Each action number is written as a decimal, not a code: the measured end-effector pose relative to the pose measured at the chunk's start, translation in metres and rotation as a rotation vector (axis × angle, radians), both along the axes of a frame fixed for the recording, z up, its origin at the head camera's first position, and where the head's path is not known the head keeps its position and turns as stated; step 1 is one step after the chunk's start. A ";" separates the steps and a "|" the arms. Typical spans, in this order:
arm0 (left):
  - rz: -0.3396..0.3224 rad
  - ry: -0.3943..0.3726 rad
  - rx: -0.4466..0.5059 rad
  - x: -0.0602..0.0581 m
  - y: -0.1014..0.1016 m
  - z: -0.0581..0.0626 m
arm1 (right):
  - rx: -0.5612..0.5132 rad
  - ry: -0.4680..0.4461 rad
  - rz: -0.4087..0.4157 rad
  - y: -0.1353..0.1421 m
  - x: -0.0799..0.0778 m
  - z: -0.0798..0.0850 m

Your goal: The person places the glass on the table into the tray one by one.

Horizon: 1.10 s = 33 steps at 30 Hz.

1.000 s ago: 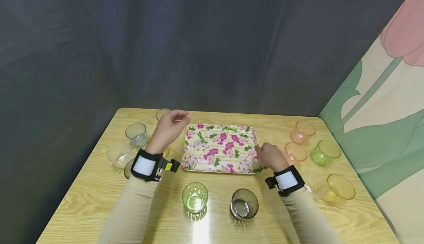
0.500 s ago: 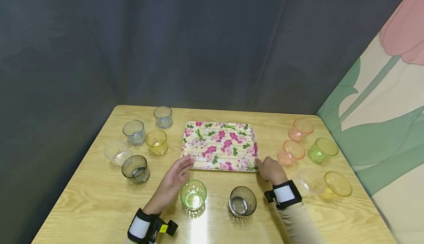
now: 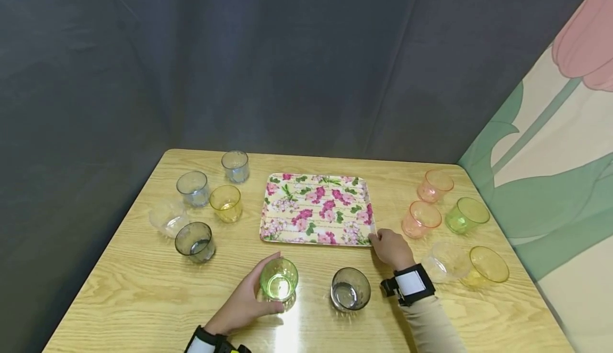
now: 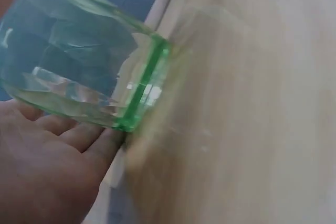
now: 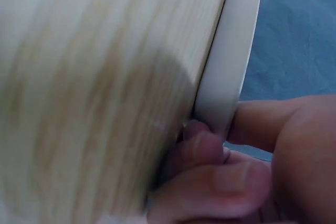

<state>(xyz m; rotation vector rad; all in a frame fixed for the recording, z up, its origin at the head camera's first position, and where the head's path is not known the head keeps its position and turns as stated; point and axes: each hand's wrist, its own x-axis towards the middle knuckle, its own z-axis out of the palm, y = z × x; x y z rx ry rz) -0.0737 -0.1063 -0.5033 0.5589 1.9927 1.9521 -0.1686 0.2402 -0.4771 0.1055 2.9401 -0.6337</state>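
Observation:
A green glass point(image 3: 279, 280) stands on the table near the front. My left hand point(image 3: 246, 300) is around its left side, fingers behind and thumb in front. In the left wrist view the fingers point(image 4: 79, 135) lie fairly straight beside the green glass, and the palm is apart from it. My right hand point(image 3: 394, 247) grips the near right corner of a flowered tray point(image 3: 318, 212). The right wrist view shows curled fingers under the tray's pale rim point(image 5: 231, 45) and the thumb on its other side.
A grey glass point(image 3: 350, 290) stands right of the green one. Several glasses, among them a yellow glass point(image 3: 226, 204) and a dark glass point(image 3: 195, 242), stand at left. Several more, including a pink glass point(image 3: 421, 219), stand at right. A dark curtain point(image 3: 306, 65) hangs behind.
My left hand has come from beyond the tray's left side back toward the front, and is now around the green glass. My right hand stays at the tray's corner.

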 end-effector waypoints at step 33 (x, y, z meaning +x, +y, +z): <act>0.272 0.078 -0.133 -0.101 0.017 0.079 | -0.043 -0.040 0.054 0.003 -0.006 0.002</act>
